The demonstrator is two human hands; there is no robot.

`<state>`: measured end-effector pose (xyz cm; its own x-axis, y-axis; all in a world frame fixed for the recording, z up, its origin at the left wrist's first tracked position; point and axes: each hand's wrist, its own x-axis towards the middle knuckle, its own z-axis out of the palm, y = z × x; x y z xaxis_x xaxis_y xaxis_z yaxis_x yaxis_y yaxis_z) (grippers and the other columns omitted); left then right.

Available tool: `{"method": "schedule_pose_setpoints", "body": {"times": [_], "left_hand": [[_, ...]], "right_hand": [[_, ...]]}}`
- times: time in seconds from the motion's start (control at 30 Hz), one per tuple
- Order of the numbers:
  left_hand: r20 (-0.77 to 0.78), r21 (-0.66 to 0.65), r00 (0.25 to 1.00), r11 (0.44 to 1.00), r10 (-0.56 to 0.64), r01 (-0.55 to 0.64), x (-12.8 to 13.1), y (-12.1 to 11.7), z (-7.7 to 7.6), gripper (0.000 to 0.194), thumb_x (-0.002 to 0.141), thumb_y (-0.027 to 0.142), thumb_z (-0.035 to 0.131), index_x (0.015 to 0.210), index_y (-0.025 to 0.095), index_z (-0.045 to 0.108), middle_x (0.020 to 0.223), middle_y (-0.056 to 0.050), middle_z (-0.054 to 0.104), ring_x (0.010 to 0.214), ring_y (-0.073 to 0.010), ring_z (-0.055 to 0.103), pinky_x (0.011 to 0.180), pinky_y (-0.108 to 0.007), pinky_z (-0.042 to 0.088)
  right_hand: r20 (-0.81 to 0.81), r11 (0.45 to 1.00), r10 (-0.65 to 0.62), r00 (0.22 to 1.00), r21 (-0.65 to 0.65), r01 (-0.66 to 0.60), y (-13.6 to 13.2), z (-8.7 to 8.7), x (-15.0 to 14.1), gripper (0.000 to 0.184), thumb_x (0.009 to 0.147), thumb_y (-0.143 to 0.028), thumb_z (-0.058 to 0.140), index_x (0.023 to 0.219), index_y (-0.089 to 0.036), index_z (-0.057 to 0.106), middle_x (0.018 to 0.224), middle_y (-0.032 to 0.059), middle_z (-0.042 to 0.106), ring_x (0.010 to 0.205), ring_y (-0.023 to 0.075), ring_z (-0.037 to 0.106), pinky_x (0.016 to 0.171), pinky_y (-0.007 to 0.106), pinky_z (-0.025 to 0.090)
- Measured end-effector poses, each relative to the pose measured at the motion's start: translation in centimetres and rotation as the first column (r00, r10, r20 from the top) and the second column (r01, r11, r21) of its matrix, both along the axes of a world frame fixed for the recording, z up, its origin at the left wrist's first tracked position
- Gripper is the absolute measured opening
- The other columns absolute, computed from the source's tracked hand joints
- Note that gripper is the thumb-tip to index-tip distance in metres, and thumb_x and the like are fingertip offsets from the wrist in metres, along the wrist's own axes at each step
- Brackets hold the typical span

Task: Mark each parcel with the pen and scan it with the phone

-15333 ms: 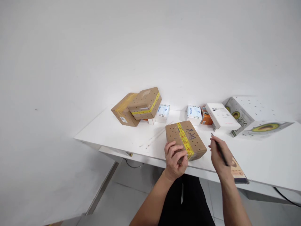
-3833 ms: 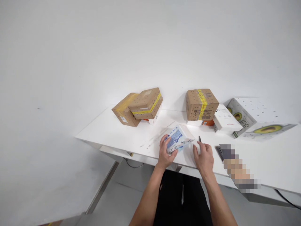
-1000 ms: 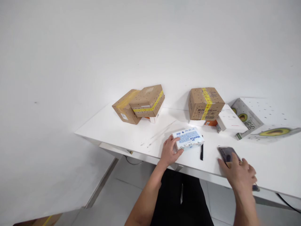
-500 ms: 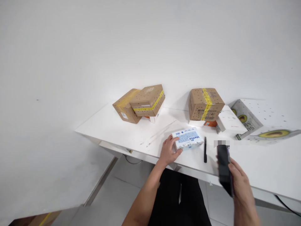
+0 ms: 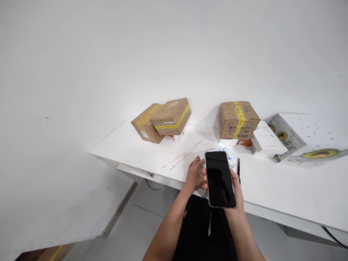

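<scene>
My right hand (image 5: 236, 185) grips a black-screened phone (image 5: 219, 179), held flat above the table's front edge. The phone covers most of a small white and blue pack (image 5: 230, 155) lying on the table. My left hand (image 5: 195, 174) rests against that pack's left end, fingers curled on it. A black pen (image 5: 238, 166) lies on the table just right of the pack and phone.
The white table (image 5: 285, 185) stands against a white wall. Two brown boxes with yellow tape (image 5: 163, 119) sit at the back left. A third taped brown box (image 5: 238, 119) rests on small boxes at the back, beside a white box (image 5: 268, 142) and an avocado-printed box (image 5: 301, 139).
My right hand picked the phone up from the table at the right and brought it left, over the white and blue pack. The left hand stayed on the pack.
</scene>
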<state>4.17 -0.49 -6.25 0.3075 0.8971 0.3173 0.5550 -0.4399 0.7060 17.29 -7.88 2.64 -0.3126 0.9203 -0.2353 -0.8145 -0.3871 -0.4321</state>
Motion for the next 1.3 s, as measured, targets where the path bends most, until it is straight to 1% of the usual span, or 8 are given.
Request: {"method": "schedule_pose_setpoints", "body": {"times": [0.47,0.67,0.77,0.87,0.97,1.03,1.13,1.3], "left_hand": [[0.027,-0.018,0.999,1.000,0.023,-0.022,0.2,0.0,-0.2,0.057,0.072,0.023,0.063,0.127,0.028,0.052,0.133,-0.006,0.055,0.138,-0.0305,0.036,0.110,-0.051,0.033],[0.032,-0.042,0.999,0.999,-0.014,0.016,0.0,0.0,0.3,0.060,0.074,0.031,0.068,0.130,0.025,0.047,0.144,-0.011,0.043,0.142,-0.0312,0.027,0.110,-0.050,0.032],[0.045,-0.045,0.999,0.999,-0.019,0.021,-0.1,-0.1,0.5,0.059,0.074,0.029,0.068,0.129,0.027,0.047,0.143,-0.011,0.043,0.143,-0.0306,0.025,0.110,-0.050,0.031],[0.072,-0.012,0.997,1.000,-0.007,0.008,0.0,-0.2,0.5,0.057,0.072,0.026,0.069,0.125,0.027,0.049,0.136,-0.010,0.046,0.136,-0.0295,0.034,0.108,-0.048,0.034],[0.104,0.056,0.993,0.997,0.053,-0.059,0.2,-0.7,0.2,0.055,0.068,0.025,0.071,0.119,0.026,0.052,0.125,-0.010,0.045,0.123,-0.0274,0.046,0.103,-0.045,0.041],[0.125,0.116,0.980,0.978,0.157,-0.172,0.5,-0.9,-0.1,0.055,0.066,0.027,0.073,0.118,0.025,0.053,0.117,-0.009,0.042,0.116,-0.0271,0.048,0.100,-0.044,0.044],[0.165,0.105,0.907,0.907,0.387,-0.407,0.9,-0.6,-0.1,0.059,0.067,0.029,0.073,0.122,0.024,0.052,0.114,-0.010,0.038,0.113,-0.0289,0.047,0.097,-0.045,0.045],[0.066,-0.028,0.888,0.890,0.455,-0.454,1.4,2.6,1.0,0.068,0.070,0.039,0.073,0.132,0.030,0.047,0.119,-0.011,0.034,0.120,-0.0352,0.040,0.099,-0.052,0.040]], "right_hand": [[0.098,1.000,-0.027,0.995,0.000,0.027,0.7,0.0,0.3,0.056,0.082,-0.060,0.048,0.116,-0.019,0.064,0.101,0.0119,0.073,0.097,0.0302,0.067,0.080,0.047,0.055],[0.376,0.978,-0.173,0.910,-0.040,0.203,-0.8,-0.5,3.7,0.055,0.079,-0.058,0.052,0.116,-0.018,0.062,0.107,0.0121,0.071,0.095,0.0302,0.067,0.082,0.046,0.054],[0.723,0.912,-0.332,0.606,0.083,0.401,-1.8,-1.4,7.2,0.061,0.077,-0.060,0.054,0.121,-0.018,0.057,0.115,0.0114,0.067,0.101,0.0296,0.064,0.087,0.043,0.051],[0.975,0.885,-0.224,-0.001,0.204,0.418,-2.3,-2.8,10.9,0.065,0.076,-0.061,0.054,0.129,-0.024,0.053,0.113,0.0106,0.066,0.105,0.0325,0.061,0.090,0.046,0.047],[0.869,0.912,-0.032,-0.494,0.227,0.340,-2.2,-4.7,13.8,0.068,0.075,-0.060,0.050,0.130,-0.020,0.054,0.113,0.0176,0.062,0.114,0.0431,0.053,0.093,0.058,0.039],[0.785,0.909,0.067,-0.616,0.206,0.361,-1.9,-6.1,15.0,0.071,0.073,-0.061,0.049,0.129,-0.018,0.056,0.124,0.0232,0.055,0.118,0.0490,0.046,0.091,0.062,0.036],[0.755,0.911,0.117,-0.646,0.177,0.372,-1.4,-7.4,15.7,0.068,0.074,-0.066,0.046,0.125,-0.022,0.058,0.128,0.0242,0.050,0.119,0.0507,0.042,0.087,0.065,0.036],[0.632,0.878,-0.139,-0.762,0.434,0.200,-0.2,-6.9,13.3,0.054,0.087,-0.056,0.038,0.118,-0.020,0.062,0.128,0.0223,0.050,0.120,0.0441,0.043,0.090,0.060,0.037]]}}
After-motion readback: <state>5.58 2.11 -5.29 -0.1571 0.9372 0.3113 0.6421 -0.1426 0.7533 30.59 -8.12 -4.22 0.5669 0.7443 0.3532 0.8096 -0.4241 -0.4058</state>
